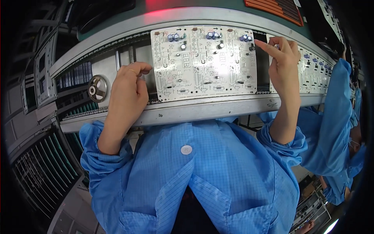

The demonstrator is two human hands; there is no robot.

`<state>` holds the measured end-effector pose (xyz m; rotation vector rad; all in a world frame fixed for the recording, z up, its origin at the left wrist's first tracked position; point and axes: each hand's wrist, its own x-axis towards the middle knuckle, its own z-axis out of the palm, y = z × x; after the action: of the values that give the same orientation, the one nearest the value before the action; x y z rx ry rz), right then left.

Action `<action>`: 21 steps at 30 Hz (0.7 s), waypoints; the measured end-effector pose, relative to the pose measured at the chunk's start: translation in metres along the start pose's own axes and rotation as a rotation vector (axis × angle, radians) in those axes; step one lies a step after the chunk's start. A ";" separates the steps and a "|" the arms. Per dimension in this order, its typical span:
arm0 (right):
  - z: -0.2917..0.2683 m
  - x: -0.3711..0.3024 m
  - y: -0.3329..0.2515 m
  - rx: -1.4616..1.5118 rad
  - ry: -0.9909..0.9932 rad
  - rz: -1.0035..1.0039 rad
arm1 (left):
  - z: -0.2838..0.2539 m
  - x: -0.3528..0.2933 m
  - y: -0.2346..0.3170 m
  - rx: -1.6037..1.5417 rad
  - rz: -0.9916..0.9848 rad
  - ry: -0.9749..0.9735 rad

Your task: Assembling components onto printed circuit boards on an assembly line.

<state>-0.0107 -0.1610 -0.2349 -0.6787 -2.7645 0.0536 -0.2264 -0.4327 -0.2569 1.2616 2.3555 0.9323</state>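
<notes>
A white printed circuit board (191, 74) lies on the rail conveyor in front of me. It carries blue and black capacitors and other small parts, in three repeated sections. My left hand (130, 85) is by the board's left edge, its fingers bent and the thumb apart from them; a ring shows on one finger. I see nothing in it, though the fingertips are partly hidden. On the other side, my right hand (285, 62) stretches its index finger to the board's upper right edge, beside a black capacitor. Its other fingers are bent, with nothing visible in them.
A second populated board (313, 72) sits on the conveyor to the right, partly behind my right hand. The near metal rail (210, 108) runs along my front. A round handwheel (97, 88) is at the left, an orange tray (272, 8) at the far right. Another person's blue sleeve (338, 93) is close by.
</notes>
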 end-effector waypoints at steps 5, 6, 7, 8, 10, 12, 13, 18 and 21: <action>0.008 -0.005 0.013 0.005 -0.022 -0.008 | 0.007 0.004 0.003 -0.025 -0.117 -0.039; 0.009 -0.004 0.013 0.010 -0.019 -0.014 | 0.008 0.005 0.004 -0.024 -0.119 -0.047; 0.010 -0.004 0.014 0.013 -0.017 -0.020 | 0.008 0.005 0.004 -0.027 -0.113 -0.045; 0.010 -0.003 0.014 0.020 -0.014 -0.027 | 0.008 0.006 0.003 -0.027 -0.109 -0.040; 0.010 -0.005 0.016 0.056 -0.009 -0.023 | 0.009 0.007 0.004 -0.027 -0.106 -0.039; 0.008 -0.005 0.018 0.122 0.010 -0.023 | 0.011 0.007 0.004 -0.024 -0.085 -0.047; 0.006 -0.005 0.018 0.128 0.009 -0.025 | 0.010 0.007 0.003 -0.018 -0.077 -0.048; -0.016 -0.018 0.012 0.282 -0.065 -0.075 | 0.008 0.008 0.000 -0.042 -0.074 -0.068; -0.023 -0.026 0.004 0.387 -0.142 -0.164 | 0.008 0.007 -0.001 -0.057 -0.119 -0.088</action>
<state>0.0199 -0.1700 -0.2202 -0.3581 -2.8105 0.6046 -0.2268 -0.4238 -0.2633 1.1053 2.2911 0.8816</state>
